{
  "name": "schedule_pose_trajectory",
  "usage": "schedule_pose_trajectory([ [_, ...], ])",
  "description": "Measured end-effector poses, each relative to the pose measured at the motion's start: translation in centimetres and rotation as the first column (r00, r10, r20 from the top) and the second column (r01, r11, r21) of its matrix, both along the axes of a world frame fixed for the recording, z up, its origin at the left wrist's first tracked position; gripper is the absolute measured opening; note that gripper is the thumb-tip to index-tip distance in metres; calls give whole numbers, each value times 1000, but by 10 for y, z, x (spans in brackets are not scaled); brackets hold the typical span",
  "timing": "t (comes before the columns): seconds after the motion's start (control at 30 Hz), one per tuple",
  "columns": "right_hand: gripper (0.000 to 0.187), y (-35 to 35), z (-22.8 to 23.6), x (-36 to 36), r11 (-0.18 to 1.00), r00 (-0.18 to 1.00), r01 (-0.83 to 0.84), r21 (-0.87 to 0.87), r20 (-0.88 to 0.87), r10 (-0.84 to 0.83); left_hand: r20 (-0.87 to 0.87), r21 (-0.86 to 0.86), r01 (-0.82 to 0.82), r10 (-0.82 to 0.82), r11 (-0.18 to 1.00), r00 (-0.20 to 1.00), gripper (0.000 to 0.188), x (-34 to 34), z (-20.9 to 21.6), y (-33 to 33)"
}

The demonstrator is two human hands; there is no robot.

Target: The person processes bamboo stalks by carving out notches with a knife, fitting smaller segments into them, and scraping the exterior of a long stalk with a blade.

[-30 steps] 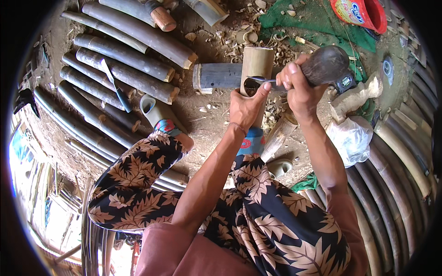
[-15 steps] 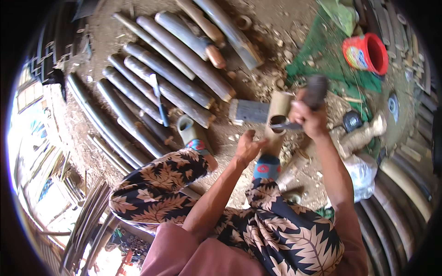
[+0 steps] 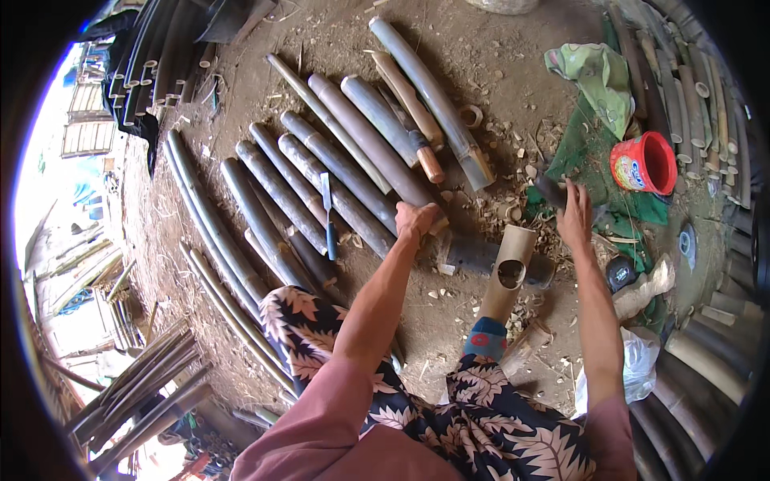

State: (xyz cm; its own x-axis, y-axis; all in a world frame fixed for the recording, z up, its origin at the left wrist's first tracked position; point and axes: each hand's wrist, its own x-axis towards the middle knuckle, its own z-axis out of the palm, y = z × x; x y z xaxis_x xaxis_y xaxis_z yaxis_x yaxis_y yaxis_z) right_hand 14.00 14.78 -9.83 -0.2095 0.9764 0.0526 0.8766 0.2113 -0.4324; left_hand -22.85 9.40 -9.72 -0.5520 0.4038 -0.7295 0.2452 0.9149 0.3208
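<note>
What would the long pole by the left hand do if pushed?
The pole might roll, being round, though other poles lie close. It seems stiff, lying nearly straight. It may be light for its size if hollow like the cut tube.

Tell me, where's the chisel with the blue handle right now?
In the head view, the blue-handled chisel lies left of centre, across dark bamboo poles, to the left of the person's left hand.

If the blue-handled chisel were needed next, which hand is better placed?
Probably the left hand: it is nearer the chisel, though gripping a bamboo pole. The right hand is farther off, at a dark rounded tool.
</note>
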Motion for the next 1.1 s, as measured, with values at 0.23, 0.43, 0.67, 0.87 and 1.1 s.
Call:
schedule_pose_trajectory([
  [0.23,69,-114,110,-124,713,564,-345,-611,-742,-363,996,59,-555,-10,830,90,47,-1,86,-75],
  [0.43,75,-158,163,-154,975,894,-85,-205,-447,-17,-59,508,485,-534,712,844,59,-3,157,-103],
  [0.67,61,-203,286,-147,992,989,-122,11,-78,123,-545,513,805,-838,-298,37,95,-13,216,-44],
  [0.87,66,-245,335,-141,985,982,111,129,-169,-88,-371,708,529,-884,-468,-284,72,19,223,10],
  [1.1,81,-424,95,-111,459,570,691,-559,29,-821,-90,966,250,-991,-61,103,84,2,299,54],
])
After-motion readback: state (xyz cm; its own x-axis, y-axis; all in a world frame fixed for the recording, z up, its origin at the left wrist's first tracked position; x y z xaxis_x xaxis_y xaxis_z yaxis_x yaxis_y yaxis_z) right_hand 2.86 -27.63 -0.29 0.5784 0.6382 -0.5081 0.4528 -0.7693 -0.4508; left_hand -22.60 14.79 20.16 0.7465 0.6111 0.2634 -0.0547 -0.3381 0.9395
